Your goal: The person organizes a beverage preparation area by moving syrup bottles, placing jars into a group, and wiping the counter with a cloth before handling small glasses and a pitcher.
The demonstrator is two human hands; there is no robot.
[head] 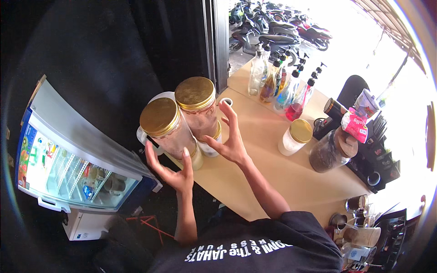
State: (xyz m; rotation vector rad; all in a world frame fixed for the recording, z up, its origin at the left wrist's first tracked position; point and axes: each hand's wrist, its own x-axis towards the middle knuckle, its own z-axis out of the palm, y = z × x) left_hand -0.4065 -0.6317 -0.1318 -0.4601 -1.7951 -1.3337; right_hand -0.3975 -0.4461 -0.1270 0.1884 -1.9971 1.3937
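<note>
Two tall clear jars with gold lids, a nearer one (170, 136) and a farther one (201, 119), stand at the left edge of the table, each apparently on top of a shorter jar. My left hand (172, 170) is spread at the nearer jar's lower side. My right hand (230, 140) is raised to the right of the farther jar, thumb and fingers apart. Neither hand is closed round a jar; whether the fingertips touch them I cannot tell. Behind the tall jars a white container is partly hidden.
On the tan table (259, 177) stand pump bottles (286, 92) of coloured liquid, a gold-lidded jar of white contents (295, 136) and a large dark-filled jar (329, 153). Glassware (362, 235) stands at lower right. A glass-door fridge (78, 170) is at left.
</note>
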